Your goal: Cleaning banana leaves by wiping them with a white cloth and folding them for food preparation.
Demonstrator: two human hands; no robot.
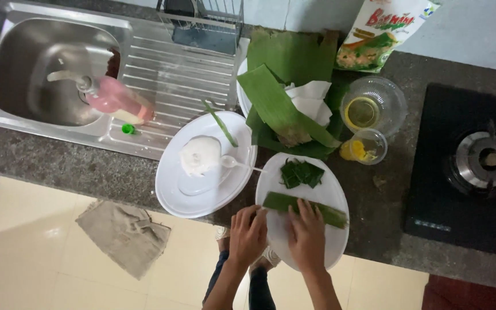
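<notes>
A long strip of green banana leaf (332,213) lies across a white oval plate (333,189) at the counter's front edge. My left hand (247,234) presses the strip's left end with its fingertips. My right hand (306,233) lies flat on the strip's middle. Small folded squares of leaf (301,173) sit at the far side of the same plate. To the left, another white plate (174,189) carries a lump of white dough (200,155) and a white spoon (232,163).
Large banana leaves (285,86) with white paper (311,99) lie behind the plates. A glass bowl of oil (373,106), a small cup of yellow filling (365,147), a food packet (383,31), a gas burner (482,159), a steel sink (53,69) and a pink bottle (119,102) surround them.
</notes>
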